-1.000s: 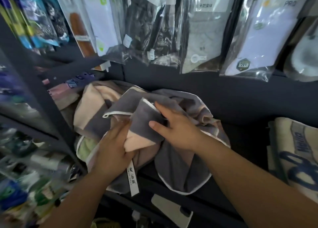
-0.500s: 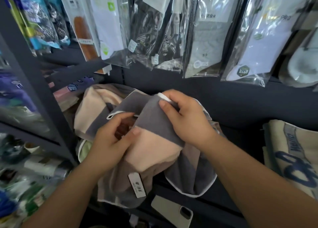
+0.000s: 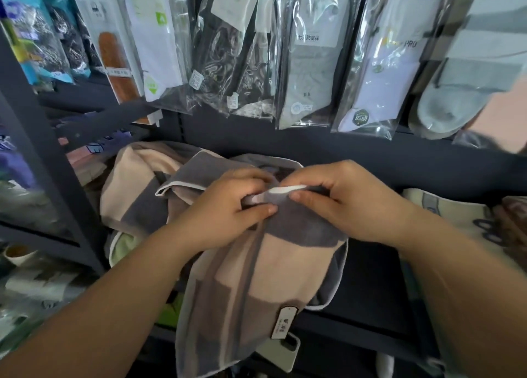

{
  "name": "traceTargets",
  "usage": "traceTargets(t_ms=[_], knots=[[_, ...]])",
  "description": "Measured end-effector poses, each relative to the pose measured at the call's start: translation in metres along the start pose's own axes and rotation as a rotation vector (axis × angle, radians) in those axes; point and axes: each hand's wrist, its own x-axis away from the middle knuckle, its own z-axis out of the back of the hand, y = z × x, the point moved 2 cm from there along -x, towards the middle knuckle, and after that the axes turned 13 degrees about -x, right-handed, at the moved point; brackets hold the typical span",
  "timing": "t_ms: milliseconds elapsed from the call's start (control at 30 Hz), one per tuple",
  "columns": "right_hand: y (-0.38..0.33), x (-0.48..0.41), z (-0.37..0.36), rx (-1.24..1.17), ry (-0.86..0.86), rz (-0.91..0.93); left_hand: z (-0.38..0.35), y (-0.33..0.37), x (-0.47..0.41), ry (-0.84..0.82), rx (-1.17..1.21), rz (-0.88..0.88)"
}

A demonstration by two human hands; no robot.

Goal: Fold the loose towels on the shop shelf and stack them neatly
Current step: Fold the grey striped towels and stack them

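Closing together since half a second ago, pinching white-trimmed top edge of gray-peach towel (image 3: 285, 263) with left hand (image 3: 225, 206) and right hand (image 3: 342, 200), hanging it over shelf (image 3: 370, 272) front edge; beginning first fold, next needing corners matched squarely.

Soft, even daylight. Glare streaks on hanging sock packets (image 3: 308, 64), upper centre. Left edge and upper right corner smeared, bowed by wide-angle distortion. Centre sharp.
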Motion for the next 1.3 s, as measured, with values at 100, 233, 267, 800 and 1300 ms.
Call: traceTargets(t_ms=[100,233,267,800,1300], knots=[[0.011,0.019,0.013,0.078,0.071,-0.071,0.000,0.004,-0.008,0.050,0.042,0.081],[0.039,0.045,0.015,0.235,-0.006,-0.284,0.008,0.017,-0.012,0.188,0.004,0.134],[0.046,0.050,0.013,0.268,-0.043,-0.326,0.010,0.019,-0.013,0.224,0.021,0.161],[0.067,0.061,0.056,0.166,0.494,-0.208,0.044,-0.040,0.010,0.708,0.241,0.709],[-0.015,0.013,0.018,-0.024,0.292,0.109,0.022,0.061,-0.014,0.099,0.220,0.065]])
